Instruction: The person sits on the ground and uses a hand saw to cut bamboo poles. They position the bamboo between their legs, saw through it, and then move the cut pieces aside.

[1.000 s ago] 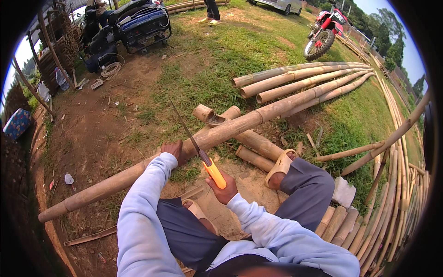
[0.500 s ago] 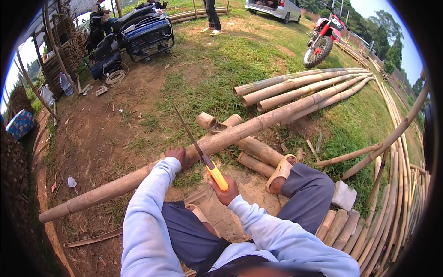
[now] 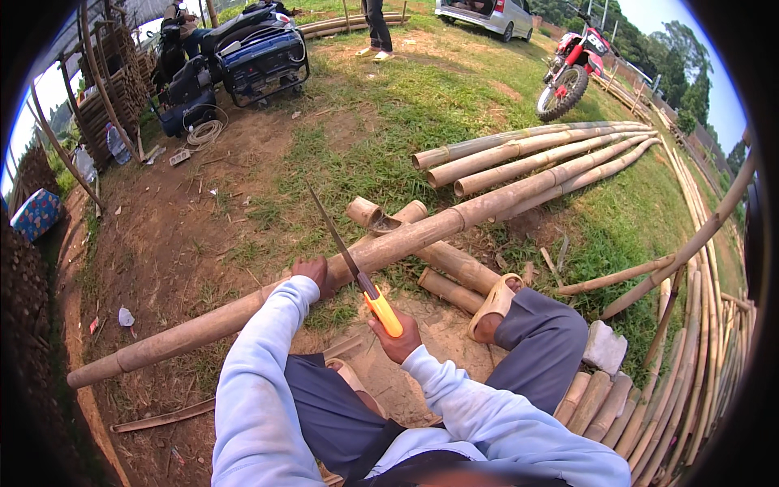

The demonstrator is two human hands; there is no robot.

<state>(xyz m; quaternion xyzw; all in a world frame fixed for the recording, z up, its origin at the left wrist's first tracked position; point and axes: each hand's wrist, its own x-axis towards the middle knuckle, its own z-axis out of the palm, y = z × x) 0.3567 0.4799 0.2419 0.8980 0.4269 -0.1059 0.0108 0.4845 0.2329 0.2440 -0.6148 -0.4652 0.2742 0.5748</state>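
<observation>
Since the earlier frame our view has tipped a little, so the long tan bamboo pole point(image 3: 243, 312) and the saw sit lower in the picture, while our grips look unchanged. We see our right hand point(image 3: 395, 339) clenched around the yellow plastic handle of the narrow-bladed hand saw point(image 3: 355, 272). Its thin dark blade runs up and to the left from the handle, and its tip points away from us over the grass. The blade crosses the pole just beside our left hand point(image 3: 315, 274), which is closed over the top of the pole, pressing on it.

The pole's long axis runs from lower left, where its butt end lies on the bare dirt, up to the right toward the stack of long bamboo poles point(image 3: 527, 158) on the grass. It rests across several short cut bamboo sections point(image 3: 454, 264). Our foot in a tan sandal point(image 3: 497, 299) is planted close to those sections, near the pole.

Farther off stand a blue portable generator point(image 3: 264, 65), a red motorcycle point(image 3: 572, 69) and a person point(image 3: 375, 28) by the grass edge.
</observation>
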